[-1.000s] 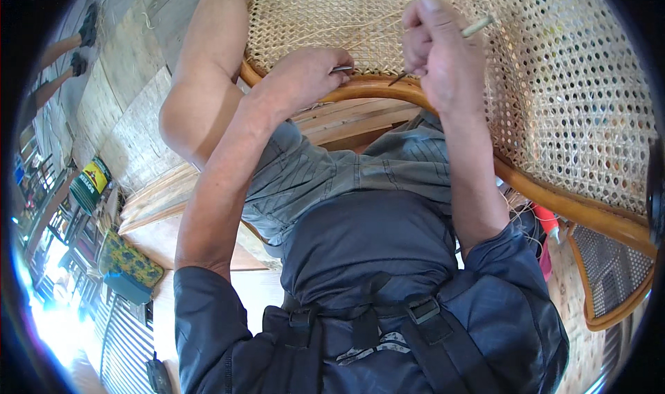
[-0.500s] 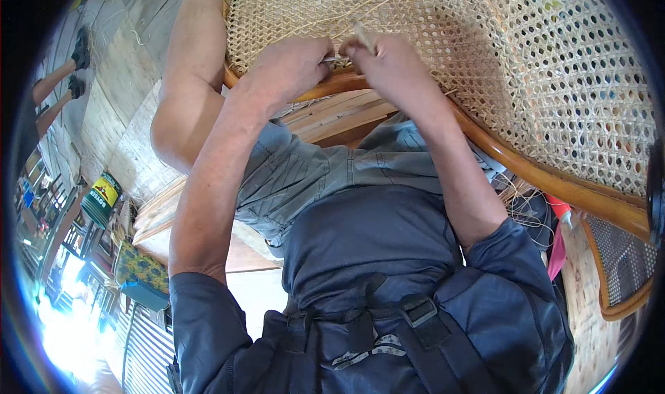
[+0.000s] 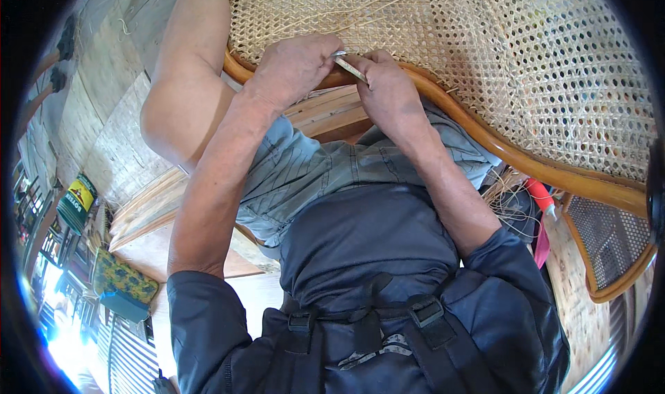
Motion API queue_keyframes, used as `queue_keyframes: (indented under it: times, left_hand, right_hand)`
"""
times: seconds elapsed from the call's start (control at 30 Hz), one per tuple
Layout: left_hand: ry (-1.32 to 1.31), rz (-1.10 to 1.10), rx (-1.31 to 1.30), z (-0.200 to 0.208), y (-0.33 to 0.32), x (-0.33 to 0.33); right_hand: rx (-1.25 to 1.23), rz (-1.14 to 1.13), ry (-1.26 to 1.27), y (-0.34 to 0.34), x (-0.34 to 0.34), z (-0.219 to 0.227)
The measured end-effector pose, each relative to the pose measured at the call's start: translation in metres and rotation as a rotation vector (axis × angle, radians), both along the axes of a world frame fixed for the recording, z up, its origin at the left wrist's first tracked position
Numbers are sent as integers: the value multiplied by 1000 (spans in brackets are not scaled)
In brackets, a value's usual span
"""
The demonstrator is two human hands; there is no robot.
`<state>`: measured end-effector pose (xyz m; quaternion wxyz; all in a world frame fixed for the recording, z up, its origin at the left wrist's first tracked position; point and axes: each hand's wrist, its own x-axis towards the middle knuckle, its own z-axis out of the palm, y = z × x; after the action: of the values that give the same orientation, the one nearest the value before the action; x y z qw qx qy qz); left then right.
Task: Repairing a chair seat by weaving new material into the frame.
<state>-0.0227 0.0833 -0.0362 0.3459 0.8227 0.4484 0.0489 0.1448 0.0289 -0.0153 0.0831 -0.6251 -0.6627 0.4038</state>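
A woven cane panel (image 3: 478, 55) with a curved orange-brown rattan frame (image 3: 478, 134) lies across my lap. My left hand (image 3: 294, 68) is closed above the frame's near edge, with a small shiny metal piece (image 3: 339, 53) showing at its fingertips; the rest of it is hidden by the fingers. My right hand (image 3: 391, 93) is closed around a short, pale flat strip (image 3: 352, 69). The strip slants up toward the metal piece, and whether they touch I cannot tell. Loose cane strands (image 3: 360, 10) lie on the weave beyond both hands.
At right are tangled cane strands (image 3: 509, 200), a red bottle with a pale tip (image 3: 539, 194) and another framed cane panel (image 3: 603, 242). A green-and-yellow can (image 3: 76, 203) and a patterned box (image 3: 125, 280) stand at left. Another person's feet (image 3: 62, 58) show at the far left.
My right hand has come down and slightly nearer to me. The pale strip, upright before, now points up-left toward my left hand's fingertips. The metal piece shows more plainly.
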Motion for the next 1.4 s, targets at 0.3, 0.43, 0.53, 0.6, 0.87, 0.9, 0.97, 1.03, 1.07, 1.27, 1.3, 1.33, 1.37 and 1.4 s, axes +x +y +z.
queue_keyframes:
  times: [0.3, 0.43, 0.53, 0.6, 0.87, 0.9, 0.97, 1.03, 1.07, 1.27, 1.3, 1.33, 1.37, 1.4]
  left_hand:
    - [98, -180, 176, 11, 8, 8]
    - [176, -259, 229, 5, 11, 8]
    - [142, -195, 127, 3, 12, 9]
    - [85, -163, 92, -2, 11, 7]
    - [-132, 121, -404, 2, 28, -10]
    - [-118, 97, -436, 0, 30, -14]
    - [-102, 68, -472, 2, 31, -10]
    - [-21, -30, -369, 6, 29, -5]
    - [-17, -31, -368, 5, 27, -6]
    - [-110, -63, -148, -3, 18, -7]
    - [-99, -66, -145, -3, 17, -8]
    - [-90, -71, -140, -3, 17, -7]
    - [-95, -68, -142, -3, 18, -6]
    - [-61, -87, -143, -2, 18, -4]
  right_hand:
    - [-3, -96, 25, 3, 7, 2]
    - [-36, -164, 114, 9, 8, 5]
    - [17, -313, 232, 0, 10, -2]
    - [49, -424, 337, 2, 13, -6]
    - [-71, -762, 897, 45, 40, 31]
    - [-73, -764, 899, 51, 39, 34]
    - [-155, -730, 725, 63, 32, 40]
    - [-81, -458, 492, 64, 35, 15]
    - [0, -180, 257, 64, 35, 4]
    - [-115, 42, 62, 55, 22, -27]
    - [-133, 33, 52, 55, 21, -26]
    - [-136, 36, 48, 56, 21, -27]
    - [-152, 41, 59, 56, 21, -27]
    - [-167, 47, 69, 57, 21, -28]
